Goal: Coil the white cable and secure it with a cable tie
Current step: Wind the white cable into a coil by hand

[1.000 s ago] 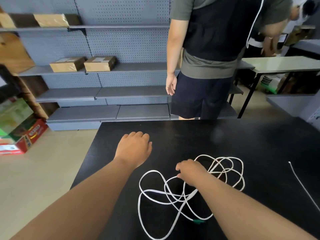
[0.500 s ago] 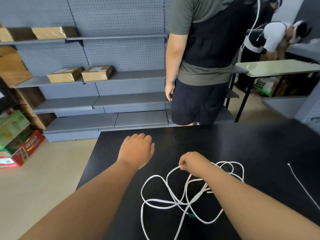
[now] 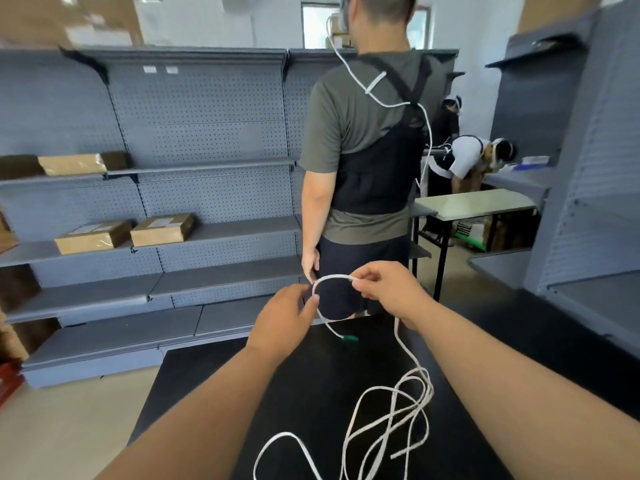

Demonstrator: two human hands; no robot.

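Note:
The white cable (image 3: 388,407) lies in loose tangled loops on the black table (image 3: 311,386) and rises to my hands. My left hand (image 3: 284,320) pinches it near its green-tipped end (image 3: 349,338), which dangles just below. My right hand (image 3: 388,289) pinches the cable a short way along, so a small arch (image 3: 329,278) spans between both hands above the table's far edge. No cable tie is visible.
A person (image 3: 367,161) stands with their back to me just beyond the table. Grey shelving (image 3: 194,188) with cardboard boxes (image 3: 159,230) lines the left. Another table (image 3: 474,204) and bent-over people are at the right.
Both hands have lifted off the table; the right raised the cable and the left took hold near the green end. The view tilted upward.

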